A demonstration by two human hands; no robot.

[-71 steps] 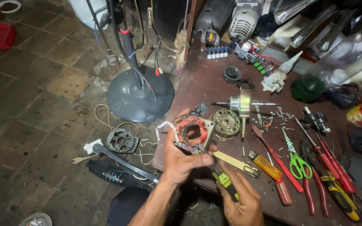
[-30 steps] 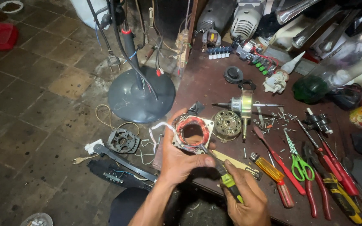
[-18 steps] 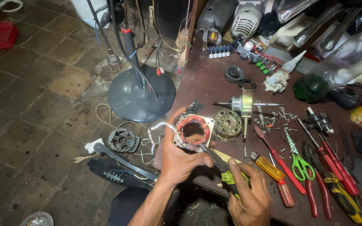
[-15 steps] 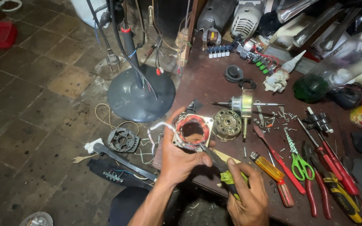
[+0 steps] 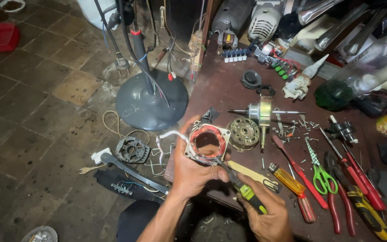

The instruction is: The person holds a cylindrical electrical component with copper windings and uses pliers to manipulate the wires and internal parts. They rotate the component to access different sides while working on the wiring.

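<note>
Windings could nick if your right hand point(image 5: 265, 217), clenched on the green-handled screwdriver point(image 5: 246, 193), slips inside the stator point(image 5: 206, 142) your left hand point(image 5: 192, 172) clasps at centre frame.

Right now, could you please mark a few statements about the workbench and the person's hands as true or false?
1. The left hand holds a square motor stator with copper windings. True.
2. The right hand is empty. False: it grips a screwdriver with a green and black handle, tip at the stator.
3. The green-handled scissors lie on the brown workbench. True.
4. The round grey fan base sits on the bench. False: it stands on the tiled floor.
</note>
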